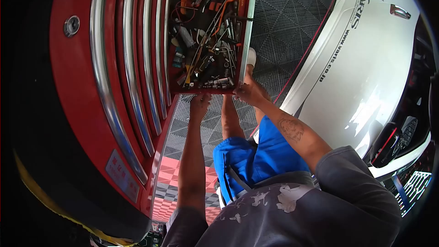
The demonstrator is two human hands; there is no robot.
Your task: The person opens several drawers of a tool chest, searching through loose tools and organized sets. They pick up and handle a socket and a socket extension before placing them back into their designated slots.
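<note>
Head view: open red steel tool-chest drawer (249, 18) sits at 12 o'clock, packed with loose sockets, wrenches and orange-handled tools (208, 41). Left hand (200, 102) is at the drawer's front edge, 11 o'clock of the blue shorts (256, 155), fingers curled on the lip. Right hand (249, 92) grips the front corner; closed around the edge. White car body panel with black lettering (361, 59) lies at 3 o'clock. Grey tiled floor (283, 23) below.

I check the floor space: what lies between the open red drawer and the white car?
In the head view, only bare grey grid floor tiles lie between the drawer and the white car.
</note>
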